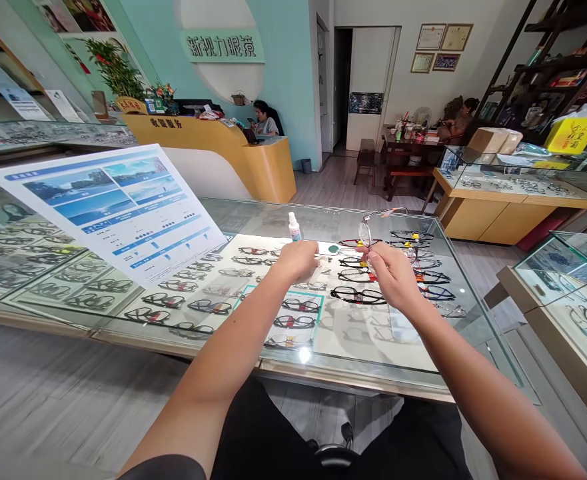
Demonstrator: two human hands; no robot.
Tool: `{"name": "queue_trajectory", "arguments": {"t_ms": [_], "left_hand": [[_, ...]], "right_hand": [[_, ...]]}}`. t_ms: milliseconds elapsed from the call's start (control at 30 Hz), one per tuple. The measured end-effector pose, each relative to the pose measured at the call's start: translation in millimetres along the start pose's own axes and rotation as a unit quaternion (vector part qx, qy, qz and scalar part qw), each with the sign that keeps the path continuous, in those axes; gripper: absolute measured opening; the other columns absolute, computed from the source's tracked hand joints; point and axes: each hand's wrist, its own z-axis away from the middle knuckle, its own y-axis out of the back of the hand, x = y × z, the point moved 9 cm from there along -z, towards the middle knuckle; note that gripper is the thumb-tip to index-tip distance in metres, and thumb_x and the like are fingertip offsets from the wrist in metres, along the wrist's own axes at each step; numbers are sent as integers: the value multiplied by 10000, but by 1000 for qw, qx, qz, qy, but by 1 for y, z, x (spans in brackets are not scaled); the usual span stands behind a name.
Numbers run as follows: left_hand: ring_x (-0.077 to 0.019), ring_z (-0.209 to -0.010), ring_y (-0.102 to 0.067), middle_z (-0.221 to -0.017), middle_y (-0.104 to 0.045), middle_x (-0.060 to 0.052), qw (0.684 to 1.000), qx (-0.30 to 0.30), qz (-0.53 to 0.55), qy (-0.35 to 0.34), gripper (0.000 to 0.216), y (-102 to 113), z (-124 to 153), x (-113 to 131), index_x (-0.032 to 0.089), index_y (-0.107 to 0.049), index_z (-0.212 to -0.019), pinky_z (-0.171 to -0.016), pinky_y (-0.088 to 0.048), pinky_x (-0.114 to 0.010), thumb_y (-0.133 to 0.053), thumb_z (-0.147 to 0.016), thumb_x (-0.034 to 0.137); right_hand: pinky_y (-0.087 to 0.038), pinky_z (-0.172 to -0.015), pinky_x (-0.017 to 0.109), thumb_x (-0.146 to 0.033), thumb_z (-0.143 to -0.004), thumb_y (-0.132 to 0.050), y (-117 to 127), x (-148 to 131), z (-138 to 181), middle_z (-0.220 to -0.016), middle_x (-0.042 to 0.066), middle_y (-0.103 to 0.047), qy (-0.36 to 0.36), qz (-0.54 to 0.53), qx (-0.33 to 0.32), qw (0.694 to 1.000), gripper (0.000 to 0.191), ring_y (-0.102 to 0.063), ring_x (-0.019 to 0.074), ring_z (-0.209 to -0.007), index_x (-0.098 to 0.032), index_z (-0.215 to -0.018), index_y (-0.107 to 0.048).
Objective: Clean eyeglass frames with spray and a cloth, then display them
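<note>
My right hand (392, 272) is closed in a pinch on a pair of thin-rimmed glasses (366, 232), held upright above the glass counter (253, 215). One temple arm sticks out to the right. My left hand (299, 260) rests on the counter with its fingers curled over a pale cloth (318, 269). A small white spray bottle (294, 227) stands just behind the left hand. Rows of spectacle frames (358, 295) lie under the glass below both hands.
A large printed chart (113, 207) leans on the counter at left. More glass display cases stand at right (518, 175) and far left. A yellow reception desk (223, 143) with a seated person is behind; another person sits at a table (408, 143) farther back.
</note>
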Motion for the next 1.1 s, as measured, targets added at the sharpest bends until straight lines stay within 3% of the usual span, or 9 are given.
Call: {"name": "queue_trajectory", "arguments": {"t_ms": [167,300,433,500,600,667,733,933,1100], "left_hand": [[-303,-874,-682,-800,-719,-107,999,11,39,12,169,4,-5,-7,226,-620,-705,-809,-441,-368,-744,-794,299],[-269,-821,-667,-862,-741,-90,992,38,117,15,108,25,-5,-12,223,-666,-868,-733,-418,-346,-663,-876,331],[-219,-800,-687,-975,-793,-75,970,26,240,-5,322,35,-5,-14,203,-733,-1065,-691,-458,-314,-609,-967,484],[-192,-743,-672,-954,-788,-68,934,7,357,-15,418,36,-4,-11,191,-746,-1085,-672,-470,-303,-692,-931,576],[-143,-659,-607,-858,-730,-38,842,-28,539,-30,491,34,1,4,182,-730,-1012,-634,-457,-282,-888,-788,590],[-133,-672,-610,-854,-707,-24,792,-58,606,-37,493,30,9,20,188,-707,-995,-641,-475,-272,-935,-755,553],[-144,-723,-646,-894,-713,-30,763,-90,639,-46,489,23,19,40,194,-698,-1017,-669,-507,-272,-939,-762,533],[-178,-853,-702,-975,-727,-51,741,-150,643,-121,496,4,50,90,204,-713,-1098,-768,-546,-293,-867,-854,607],[-183,-808,-683,-892,-705,-40,763,-170,595,-187,616,2,62,110,212,-724,-1245,-754,-533,-299,-787,-892,713]], "right_hand": [[-463,-854,402,-357,-1116,-421,5,-3,-1,-1094,100,-834,13,-8,15,1000,375,-769,294,-1067,-234,-864,-670],[-474,-896,411,-361,-1117,-430,10,-4,-2,-1142,92,-834,14,-20,26,999,373,-763,291,-1095,-239,-859,-669],[-477,-887,409,-381,-1114,-441,14,-3,-2,-1074,73,-826,-3,-41,40,998,381,-735,273,-993,-243,-909,-731],[-480,-891,405,-402,-1113,-444,16,-3,-2,-1042,64,-815,-10,-60,46,997,394,-712,264,-961,-246,-954,-769],[-498,-902,406,-443,-1105,-458,20,-5,-3,-1002,63,-796,-25,-117,53,991,411,-691,258,-947,-242,-994,-799],[-522,-934,415,-469,-1095,-480,24,-3,-4,-986,64,-785,-41,-173,59,982,409,-687,260,-956,-243,-1032,-816],[-532,-1002,433,-489,-1091,-497,27,-1,-4,-1008,65,-780,-57,-225,67,970,407,-693,269,-1010,-254,-1082,-830],[-473,-1176,463,-506,-1087,-521,35,1,-5,-1244,72,-722,-54,-252,80,963,402,-646,296,-1280,-289,-1061,-858],[-447,-1252,470,-532,-1091,-515,26,2,-6,-1385,78,-695,-63,-266,46,961,425,-604,305,-1419,-284,-1115,-859]]}}
